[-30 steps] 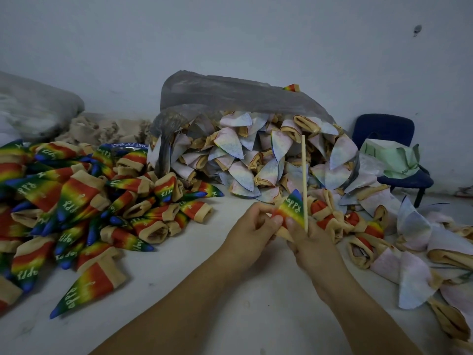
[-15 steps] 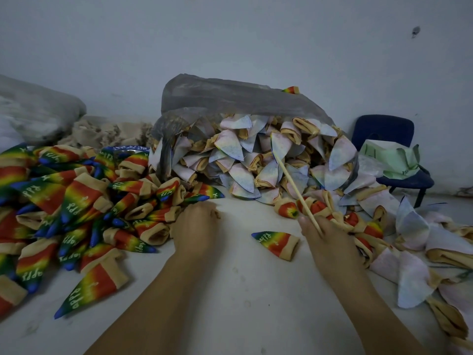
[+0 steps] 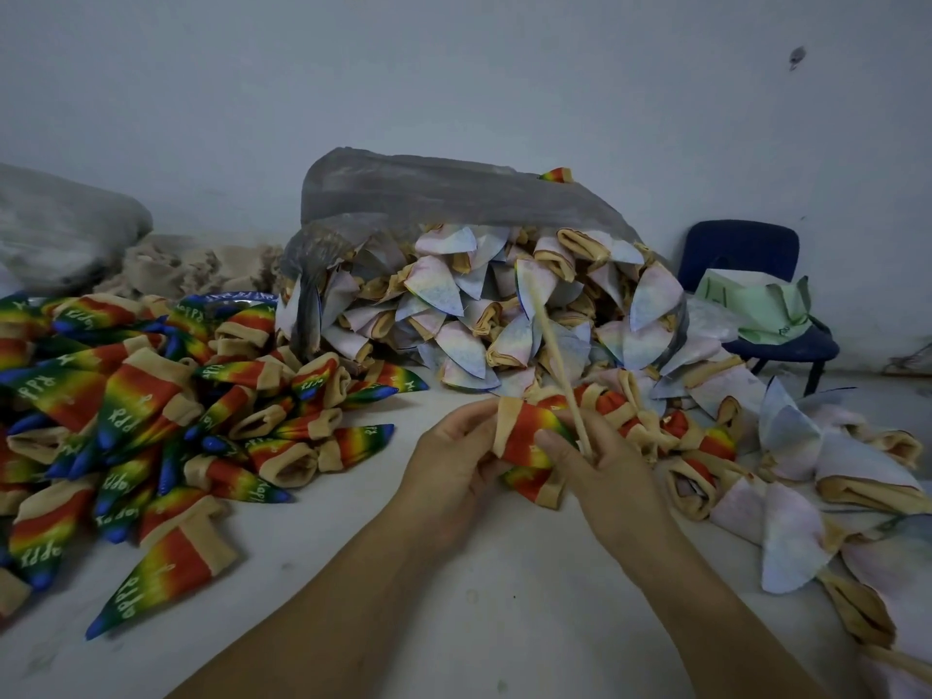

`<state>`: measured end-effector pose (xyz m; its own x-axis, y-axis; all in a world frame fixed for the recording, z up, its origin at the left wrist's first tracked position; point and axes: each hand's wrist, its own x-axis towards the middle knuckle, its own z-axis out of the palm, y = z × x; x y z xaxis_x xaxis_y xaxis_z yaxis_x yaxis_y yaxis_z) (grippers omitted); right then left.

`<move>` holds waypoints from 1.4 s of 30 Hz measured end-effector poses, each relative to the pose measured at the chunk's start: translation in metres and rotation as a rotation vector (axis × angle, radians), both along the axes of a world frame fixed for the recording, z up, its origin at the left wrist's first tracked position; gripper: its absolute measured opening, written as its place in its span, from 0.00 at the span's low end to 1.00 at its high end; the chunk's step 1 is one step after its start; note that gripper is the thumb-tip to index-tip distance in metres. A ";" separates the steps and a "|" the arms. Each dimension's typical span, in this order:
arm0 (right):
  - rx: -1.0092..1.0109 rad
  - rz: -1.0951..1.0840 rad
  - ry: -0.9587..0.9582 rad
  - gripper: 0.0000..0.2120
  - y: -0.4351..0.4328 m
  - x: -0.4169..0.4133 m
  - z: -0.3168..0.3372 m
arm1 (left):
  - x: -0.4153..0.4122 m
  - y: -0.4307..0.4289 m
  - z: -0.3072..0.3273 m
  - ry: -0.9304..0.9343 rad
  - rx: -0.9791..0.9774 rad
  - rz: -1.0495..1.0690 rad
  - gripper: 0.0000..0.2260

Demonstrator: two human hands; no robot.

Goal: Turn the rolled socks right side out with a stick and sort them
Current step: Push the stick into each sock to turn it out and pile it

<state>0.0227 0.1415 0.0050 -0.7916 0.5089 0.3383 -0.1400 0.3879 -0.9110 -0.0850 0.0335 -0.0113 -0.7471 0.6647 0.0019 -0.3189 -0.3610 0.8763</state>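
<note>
In the middle of the worktop, both my hands are on one rainbow sock. My left hand pinches its tan cuff. My right hand presses a thumb on the bright part of the sock, and its fingers grip the stick too. The stick leans up and to the left, in front of the pale socks. I cannot tell if its low end is inside the sock yet.

This is new. Half a second ago my left hand was over by the pile of rainbow socks on the left. My right hand held only the stick. A flat sock lay alone on the worktop. It is still there, just under my hands, and it has not gone to the pile.

So I think one sock is finished and a new one has begun. Next the cuff needs to open so the stick can push in. The sock is soft and floppy, so it may slip off.

There is a lot left. Pale socks spill out of the grey plastic bag, and more rolled socks lie just right of my right hand.
</note>
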 end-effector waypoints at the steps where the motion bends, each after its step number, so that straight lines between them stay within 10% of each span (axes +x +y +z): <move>1: 0.028 -0.025 0.014 0.06 0.001 0.000 0.000 | 0.000 0.001 0.000 0.018 -0.012 -0.007 0.08; 7: 0.135 -0.056 -0.027 0.07 0.005 0.001 -0.001 | 0.001 -0.005 0.004 0.326 -0.254 -0.012 0.25; 16: 0.025 -0.038 -0.038 0.12 0.003 0.003 0.003 | 0.002 -0.009 0.010 0.413 -0.208 -0.053 0.07; 25: 0.071 0.035 -0.142 0.07 0.007 0.005 0.004 | 0.010 -0.005 0.009 0.663 -0.304 0.025 0.10; 42: 0.084 0.045 -0.109 0.09 0.004 0.004 0.004 | 0.003 -0.005 0.009 0.148 -0.117 -0.145 0.08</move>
<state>0.0263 0.1454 0.0090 -0.8473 0.4456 0.2892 -0.0610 0.4592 -0.8863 -0.0818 0.0282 -0.0027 -0.6410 0.7672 0.0208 -0.2253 -0.2141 0.9505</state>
